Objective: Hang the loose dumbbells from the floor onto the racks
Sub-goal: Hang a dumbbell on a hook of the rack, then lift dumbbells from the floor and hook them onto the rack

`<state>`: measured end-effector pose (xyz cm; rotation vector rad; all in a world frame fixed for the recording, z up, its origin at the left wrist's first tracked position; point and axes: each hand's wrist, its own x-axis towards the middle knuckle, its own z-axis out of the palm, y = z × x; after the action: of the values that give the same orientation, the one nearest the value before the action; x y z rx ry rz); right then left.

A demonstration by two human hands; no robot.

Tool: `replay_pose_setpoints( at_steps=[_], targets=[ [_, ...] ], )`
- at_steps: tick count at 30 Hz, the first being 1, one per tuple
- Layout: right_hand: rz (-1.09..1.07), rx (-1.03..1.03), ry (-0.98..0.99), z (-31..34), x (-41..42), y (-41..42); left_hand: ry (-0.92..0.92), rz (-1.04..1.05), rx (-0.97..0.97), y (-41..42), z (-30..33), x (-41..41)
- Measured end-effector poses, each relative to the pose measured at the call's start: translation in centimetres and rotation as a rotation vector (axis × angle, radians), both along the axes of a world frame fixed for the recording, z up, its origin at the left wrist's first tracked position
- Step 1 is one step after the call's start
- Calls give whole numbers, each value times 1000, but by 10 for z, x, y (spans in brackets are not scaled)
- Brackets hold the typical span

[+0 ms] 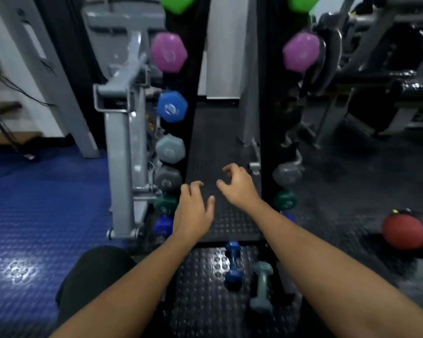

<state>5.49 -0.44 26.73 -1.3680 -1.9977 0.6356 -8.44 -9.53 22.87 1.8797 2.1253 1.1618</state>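
The left hand point(193, 211) and the right hand point(237, 185) both reached forward with fingers loosely curled, empty, poised over the studded black mat between the two uprights of the rack point(266, 118). Below the hands, at the rack's foot, a blue dumbbell point(233, 263) and a grey-green dumbbell point(261, 287) lay side by side on the floor, apart from either hand. On the rack's left upright hung purple point(169, 52), blue point(172, 106) and grey point(170, 148) dumbbell ends. Right of the rack, well apart, a red ball point(404, 231) rested on the floor.
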Motion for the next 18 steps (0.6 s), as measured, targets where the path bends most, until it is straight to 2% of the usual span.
replay_pose_setpoints(
  at_steps=[4,9,15,18],
  targets=[
    [-19,-148,-151,-66,44,-12,107,-170,-411,-7,-70,41],
    [-162,-387,-205,-151,96,-9,145,-292,-863,8,-154,71],
    [-234,-553,-359,-255,133,-3,257,-443,-1145,24,-253,121],
    [-215,-615,-399,-308,141,11,194,-438,-1286,38,-294,149]
  ],
)
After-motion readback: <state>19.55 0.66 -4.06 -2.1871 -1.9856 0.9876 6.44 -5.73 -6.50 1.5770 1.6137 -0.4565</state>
